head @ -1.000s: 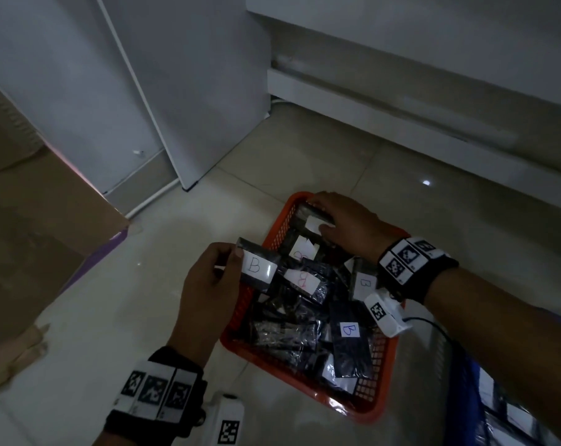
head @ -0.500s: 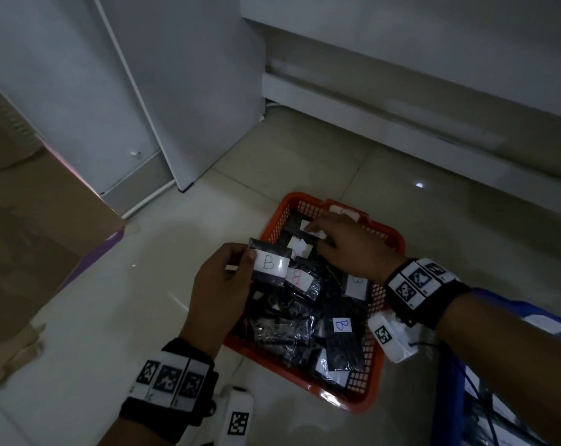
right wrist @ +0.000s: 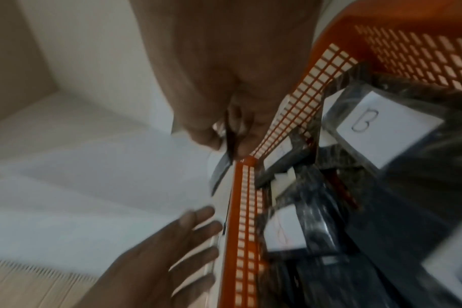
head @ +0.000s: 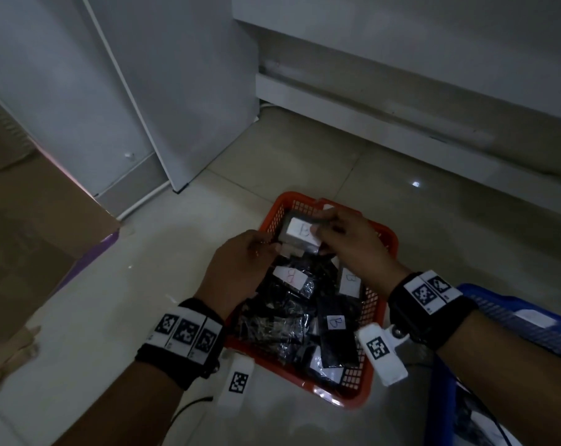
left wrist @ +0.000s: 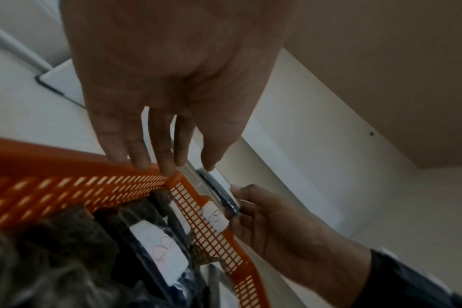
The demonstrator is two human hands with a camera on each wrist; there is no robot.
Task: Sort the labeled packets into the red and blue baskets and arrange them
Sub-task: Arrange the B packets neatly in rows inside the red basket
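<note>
A red basket (head: pixel 363 391) on the floor holds several dark packets with white B labels, one in red ink (head: pixel 290 278). Over its far left corner both hands meet on a packet with a B label (head: pixel 300 233). My left hand (head: pixel 272 249) holds its near edge, thumb on top and straight fingers behind. My right hand (head: pixel 317 230) pinches the far edge. The left wrist view shows the left hand (left wrist: pixel 190 164) above the basket rim (left wrist: pixel 66 158) and the packet edge (left wrist: pixel 219 187). Seen from the right wrist, the right hand (right wrist: pixel 230 141) pinches the packet (right wrist: pixel 219 166). A blue basket (head: pixel 498 304) shows at the right.
A cardboard box (head: pixel 31 236) stands at the left. White cabinet panels (head: pixel 176 91) and a low ledge (head: pixel 401 117) close off the back. Pale floor tiles (head: pixel 112 300) lie between the box and the red basket. A thin cable (head: pixel 192 403) trails by my left forearm.
My left hand has carried its B packet up to the basket's far left corner. My right hand has left the pile and now pinches a packet at the left hand.
</note>
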